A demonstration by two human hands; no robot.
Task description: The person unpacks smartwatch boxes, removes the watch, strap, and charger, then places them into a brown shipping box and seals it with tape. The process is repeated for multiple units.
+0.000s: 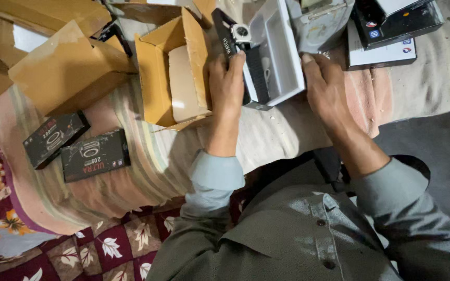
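Note:
My left hand (226,83) grips the left side of an open white box tray (282,52) that holds a smartwatch (242,32) with a dark strap. A black lid or sleeve (225,31) stands against the tray's left edge, under my fingers. My right hand (325,86) rests on the tray's right side, fingers touching a grey plastic pouch (321,23) just behind it. Both sleeves are grey-blue.
An open brown carton (170,67) sits left of the tray. More brown cartons (66,67) lie at the far left. Two small black product boxes (76,148) rest on the striped cloth. Black and white boxes (391,31) are stacked at the upper right.

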